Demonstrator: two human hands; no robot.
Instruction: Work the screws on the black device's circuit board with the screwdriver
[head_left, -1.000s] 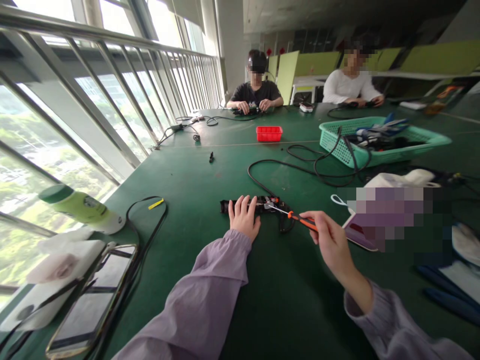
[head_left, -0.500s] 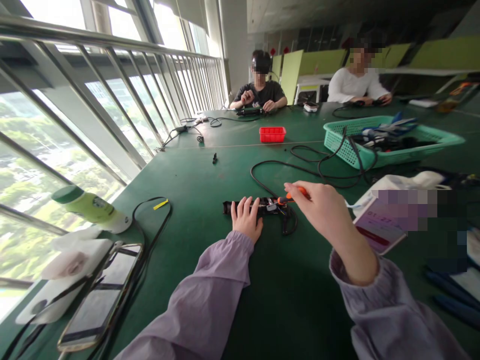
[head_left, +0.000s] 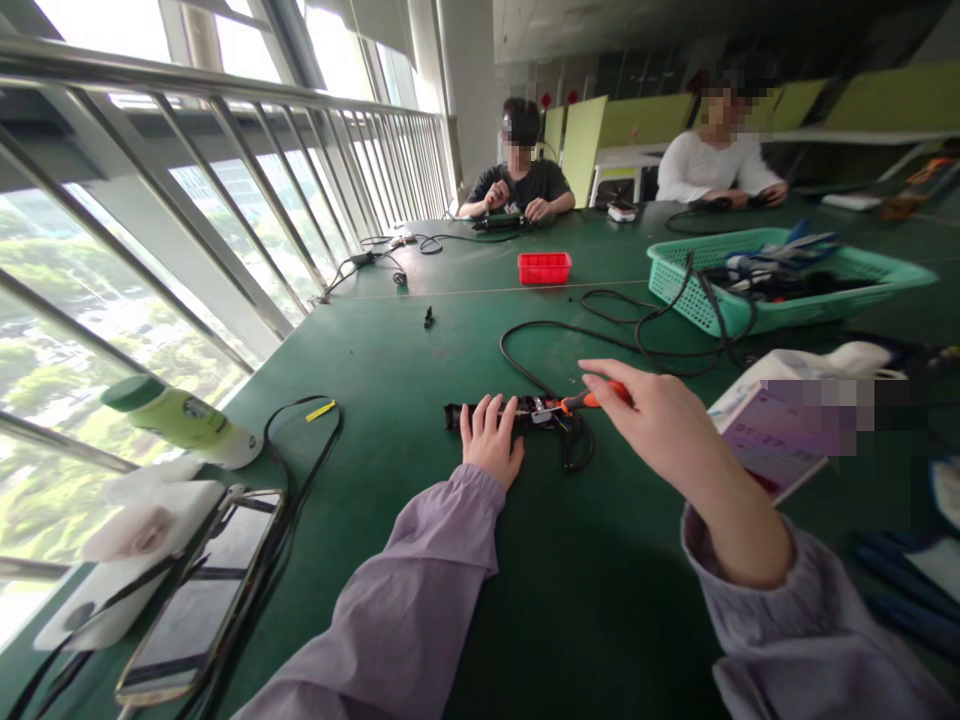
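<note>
A black corded tool (head_left: 454, 416) lies on the green table, its inner parts showing near the middle. My left hand (head_left: 491, 432) is laid over its body with the fingers pressed down around it. My right hand (head_left: 637, 405) is closed on an orange-handled screwdriver (head_left: 576, 402), whose shaft points left into the exposed part of the tool. A black cable (head_left: 517, 335) runs from the tool toward the basket.
Behind stands a red tray (head_left: 544, 268); a green basket (head_left: 780, 325) with tools is at right, near a box (head_left: 780, 440). At left are a bottle (head_left: 187, 425) and a phone (head_left: 202, 600). Two people sit across the table.
My right hand has moved slightly to the right and turned, and more of the screwdriver handle shows. My left hand stays on the tool.
</note>
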